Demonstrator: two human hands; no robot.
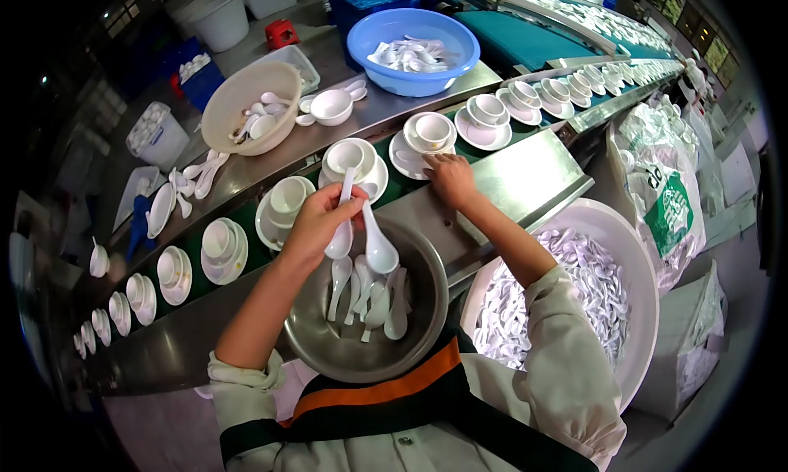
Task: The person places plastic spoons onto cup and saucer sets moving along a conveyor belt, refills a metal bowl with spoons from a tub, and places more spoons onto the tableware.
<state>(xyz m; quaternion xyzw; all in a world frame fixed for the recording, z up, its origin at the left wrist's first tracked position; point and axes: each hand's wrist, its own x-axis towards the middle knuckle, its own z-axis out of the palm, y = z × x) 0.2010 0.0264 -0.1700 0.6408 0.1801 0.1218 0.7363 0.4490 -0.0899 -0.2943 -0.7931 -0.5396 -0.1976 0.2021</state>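
My left hand (322, 217) is closed on white spoons (380, 246); two show, bowls hanging down over a steel basin (431, 308). Several more white spoons (377, 308) lie inside that basin. My right hand (451, 179) reaches to the conveyor, its fingers bent over the near rim of a white plate (402, 154) that bears a bowl and a cup (432, 130). Directly behind my left hand sits another stacked set, its cup (345, 153) partly covered by a spoon handle.
Similar sets line the conveyor (394, 189) both ways. Beyond it stand a blue basin (414, 86) and a beige basin (213, 127) with spoons, and a white bowl (332, 108). A large tub (644, 324) full of spoons and a plastic sack (661, 185) are at right.
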